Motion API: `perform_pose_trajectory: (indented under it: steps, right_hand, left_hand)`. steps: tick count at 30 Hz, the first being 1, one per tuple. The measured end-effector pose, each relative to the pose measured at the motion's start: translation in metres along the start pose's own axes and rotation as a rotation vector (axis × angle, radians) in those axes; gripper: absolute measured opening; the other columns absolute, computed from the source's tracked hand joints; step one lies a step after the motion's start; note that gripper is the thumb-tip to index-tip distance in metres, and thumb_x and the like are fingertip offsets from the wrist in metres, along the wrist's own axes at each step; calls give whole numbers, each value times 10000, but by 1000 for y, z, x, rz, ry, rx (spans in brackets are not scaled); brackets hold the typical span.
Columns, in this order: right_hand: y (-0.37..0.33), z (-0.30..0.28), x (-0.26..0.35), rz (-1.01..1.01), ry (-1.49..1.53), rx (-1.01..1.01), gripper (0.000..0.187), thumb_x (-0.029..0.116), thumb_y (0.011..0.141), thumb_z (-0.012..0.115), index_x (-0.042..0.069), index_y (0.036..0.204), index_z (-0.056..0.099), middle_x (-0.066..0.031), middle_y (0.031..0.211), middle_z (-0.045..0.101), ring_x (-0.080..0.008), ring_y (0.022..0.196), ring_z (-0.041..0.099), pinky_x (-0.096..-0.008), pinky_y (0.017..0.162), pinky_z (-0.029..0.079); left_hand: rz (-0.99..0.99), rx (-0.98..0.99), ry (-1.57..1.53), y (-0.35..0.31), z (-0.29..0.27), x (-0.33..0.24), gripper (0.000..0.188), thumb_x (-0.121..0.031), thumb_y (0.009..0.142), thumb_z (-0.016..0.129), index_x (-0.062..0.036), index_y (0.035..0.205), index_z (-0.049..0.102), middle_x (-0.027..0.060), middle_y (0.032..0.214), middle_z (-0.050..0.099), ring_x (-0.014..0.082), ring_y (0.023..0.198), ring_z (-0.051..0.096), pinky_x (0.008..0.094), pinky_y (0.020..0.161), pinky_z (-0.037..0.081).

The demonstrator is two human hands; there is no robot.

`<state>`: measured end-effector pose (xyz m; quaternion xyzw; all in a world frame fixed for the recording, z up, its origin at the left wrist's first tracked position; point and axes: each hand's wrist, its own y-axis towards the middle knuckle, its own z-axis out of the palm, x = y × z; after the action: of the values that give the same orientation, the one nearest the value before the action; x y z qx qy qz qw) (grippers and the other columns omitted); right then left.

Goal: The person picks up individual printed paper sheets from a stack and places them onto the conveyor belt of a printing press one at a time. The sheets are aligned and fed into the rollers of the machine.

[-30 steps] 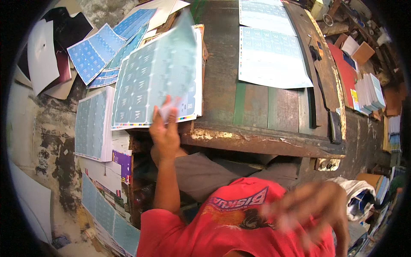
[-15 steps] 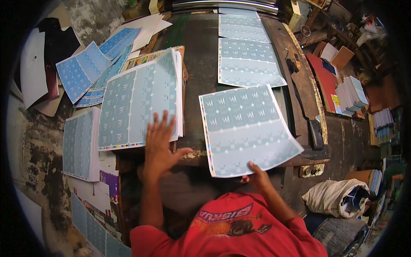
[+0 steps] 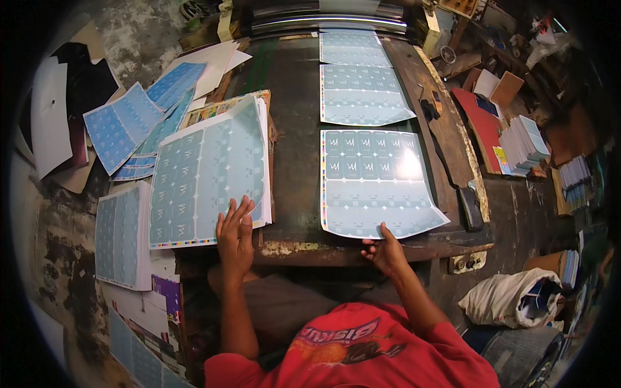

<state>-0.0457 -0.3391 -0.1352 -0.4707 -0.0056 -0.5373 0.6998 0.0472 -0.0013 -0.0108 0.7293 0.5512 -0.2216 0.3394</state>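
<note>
A blue-grey printed sheet (image 3: pixel 372 194) lies in front of me over the dark table. My right hand (image 3: pixel 388 254) pinches its near edge between thumb and fingers; its right near corner curls up. To the left is a thick stack of matching sheets (image 3: pixel 208 174), its far right corner lifted. My left hand (image 3: pixel 235 240) rests at the stack's near right edge, fingers stretched out and gripping nothing. Two more printed sheets (image 3: pixel 363 90) lie in a line beyond the held one, toward the metal rollers (image 3: pixel 330 24).
Blue printed sheets (image 3: pixel 123 113) lie fanned at the far left. A smaller stack (image 3: pixel 121 236) stands nearer on that side. Along the table's right edge sit a dark strap and a black pouch (image 3: pixel 470 208). A white sack (image 3: pixel 508 297) and piles of cards (image 3: pixel 525 145) are farther right.
My right hand has moved the sheet away from me and straightened it, in line with the others. My left hand has shifted down to the stack's near edge, fingers closer together.
</note>
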Motion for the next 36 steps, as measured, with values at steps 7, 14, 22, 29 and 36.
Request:
perform_pose_trajectory:
  steps: [7, 14, 22, 29, 36]
  right_hand:
    - [36, 3, 20, -128, 7, 8, 560, 503, 1014, 415, 12, 1284, 414, -161, 967, 655, -170, 679, 616, -418, 764, 565]
    - [63, 17, 30, -213, 71, 33, 554, 482, 1020, 412, 18, 1318, 360, -168, 1058, 653, -212, 787, 641, -444, 800, 557]
    - [65, 33, 32, -331, 136, -111, 554, 426, 1012, 451, 71, 1417, 320, -179, 1247, 571, -247, 921, 608, -455, 820, 546]
    - [-4, 63, 40, -203, -139, 387, 525, 423, 962, 568, 27, 1298, 495, -142, 1145, 630, -202, 891, 621, -388, 799, 542]
    - [-41, 46, 20, -47, -185, 340, 402, 301, 934, 624, -21, 1146, 511, -91, 759, 593, -185, 602, 562, -384, 720, 538]
  left_hand:
    - [25, 133, -111, 1, -22, 13, 480, -339, 852, 730, -70, 1242, 654, 103, 1341, 603, 279, 1387, 421, 489, 1185, 166]
    - [-139, 45, -365, 1, -22, 37, 351, -306, 968, 609, -25, 1165, 686, 147, 1266, 644, 206, 1256, 546, 405, 1180, 233]
    - [-288, -700, -1339, 16, -41, 29, 456, -315, 1011, 526, 87, 1225, 559, 143, 1210, 620, 244, 1136, 581, 358, 1047, 409]
    - [128, -133, -178, -22, 5, -24, 266, -238, 980, 562, -30, 900, 707, 100, 864, 728, 288, 902, 672, 487, 1125, 285]
    - [497, 169, 57, -29, 10, -47, 451, -515, 876, 629, -111, 1051, 725, 95, 1201, 678, 353, 1332, 477, 618, 1132, 183]
